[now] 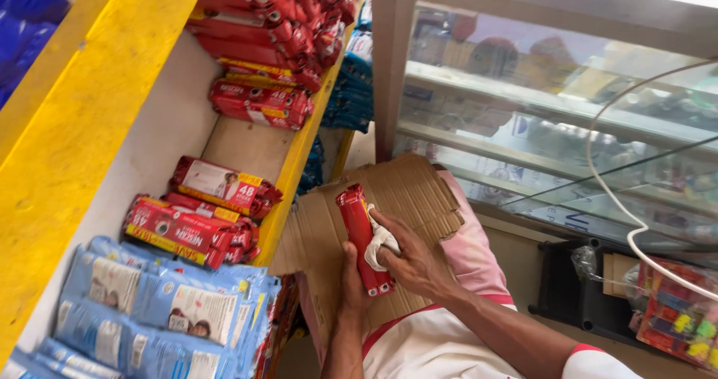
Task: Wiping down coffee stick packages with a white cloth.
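Red packet roll [360, 238] sits upright-tilted over a sheet of brown cardboard [407, 192] on the person's lap. Left hand [350, 274] has its grip closed around the roll's lower end from behind. Right hand [415, 259] presses a crumpled white cloth [380, 243] against the roll's side, fingers closed on the cloth. Beside them, a yellow-edged shelf [295, 162] carries red packs [196, 229] and blue packs [168, 304].

Left hand [350, 270] gripping lower end of red pack [362, 238], right hand [410, 258] pressing white cloth [380, 241] to its side, cardboard [404, 192] on lap beneath, red packs [196, 228] and blue packs [161, 304] on yellow-edged shelf [299, 151], glass cabinet [553, 102] at right.
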